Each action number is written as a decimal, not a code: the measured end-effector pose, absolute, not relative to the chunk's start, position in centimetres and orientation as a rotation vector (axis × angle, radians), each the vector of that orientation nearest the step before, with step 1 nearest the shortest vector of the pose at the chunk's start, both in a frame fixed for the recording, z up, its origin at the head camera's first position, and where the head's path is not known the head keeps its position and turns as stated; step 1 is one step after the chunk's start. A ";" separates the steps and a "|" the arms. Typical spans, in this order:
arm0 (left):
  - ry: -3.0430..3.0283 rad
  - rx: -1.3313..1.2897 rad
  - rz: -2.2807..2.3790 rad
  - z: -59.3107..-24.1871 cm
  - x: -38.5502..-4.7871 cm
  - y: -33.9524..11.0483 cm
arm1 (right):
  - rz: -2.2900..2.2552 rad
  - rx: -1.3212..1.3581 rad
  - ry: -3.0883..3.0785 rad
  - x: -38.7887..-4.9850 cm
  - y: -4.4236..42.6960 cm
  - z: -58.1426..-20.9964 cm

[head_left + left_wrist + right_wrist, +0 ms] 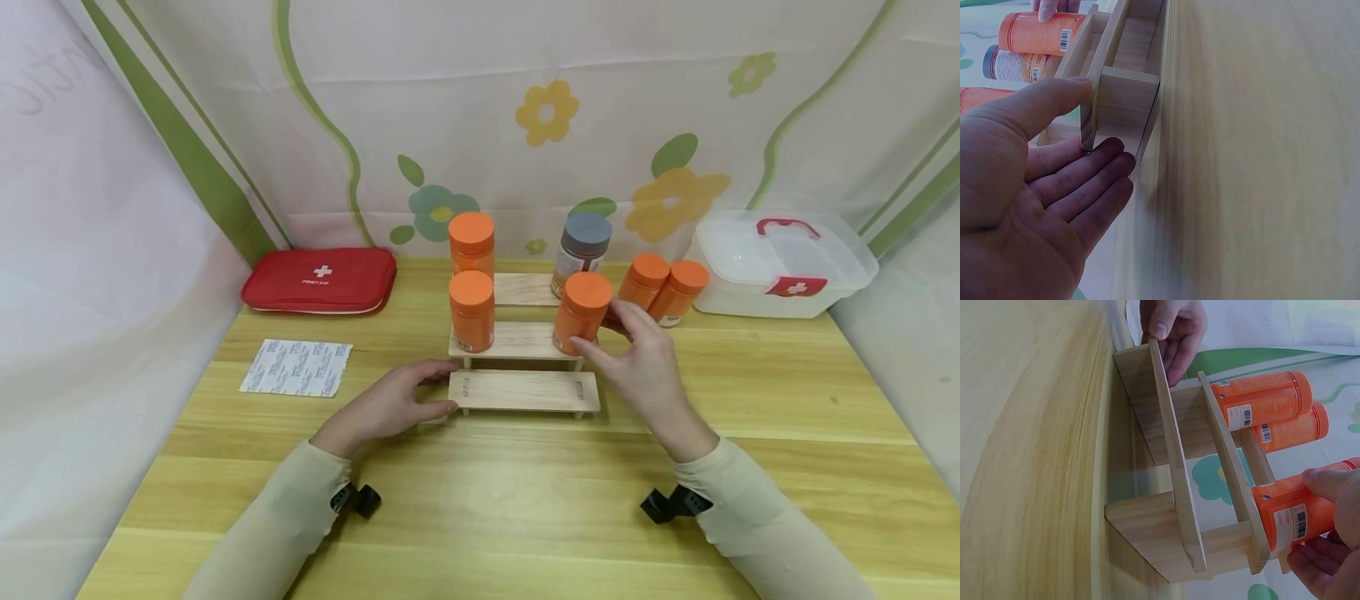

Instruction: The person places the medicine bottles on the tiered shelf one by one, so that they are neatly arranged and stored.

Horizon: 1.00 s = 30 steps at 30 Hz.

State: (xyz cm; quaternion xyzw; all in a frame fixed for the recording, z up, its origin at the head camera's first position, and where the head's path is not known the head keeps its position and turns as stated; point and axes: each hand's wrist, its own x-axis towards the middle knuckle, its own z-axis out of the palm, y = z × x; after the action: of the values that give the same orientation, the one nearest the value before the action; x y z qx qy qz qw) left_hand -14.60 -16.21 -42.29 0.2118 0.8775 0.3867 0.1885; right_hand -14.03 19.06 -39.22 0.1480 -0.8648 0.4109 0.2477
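Note:
A three-step wooden rack [523,392] stands on the table. On its middle step, at the right end, is an orange bottle [582,317], which my right hand [651,367] holds between thumb and fingers. Another orange bottle [472,315] stands at that step's left end. The top step bears an orange bottle [472,240] at left and a grey-capped bottle [583,250] at right. My left hand [1041,169] touches the left end of the bottom step [1090,115] with thumb and fingertips, fingers extended below it. The bottom step holds nothing.
Two orange bottles [647,279] are right of the rack, beside a clear lidded box [780,267] with a red handle. A red first-aid pouch [318,287] lies at the back left, with a blister pack [297,367] in front of it. A printed cloth [465,100] hangs behind.

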 end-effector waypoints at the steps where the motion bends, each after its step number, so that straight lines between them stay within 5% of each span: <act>1: 2.466 0.598 1.089 -42.3 -14.6 -16.2 | 1.124 0.400 -2.358 -14.0 19.1 -39.2; 14: 2.475 0.602 1.071 -42.1 -14.6 -16.2 | 1.239 0.339 -2.268 -13.2 22.0 -37.9; 30: 2.466 0.598 1.077 -41.9 -14.5 -16.2 | 1.384 -0.098 -2.294 -14.0 27.1 -38.8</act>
State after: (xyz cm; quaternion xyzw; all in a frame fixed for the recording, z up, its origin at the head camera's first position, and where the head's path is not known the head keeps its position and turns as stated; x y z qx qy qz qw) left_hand -14.51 -16.16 -41.94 0.2130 0.8780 0.3835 0.1913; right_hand -14.00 27.10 -38.76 -0.0356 -0.8331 0.5026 0.2283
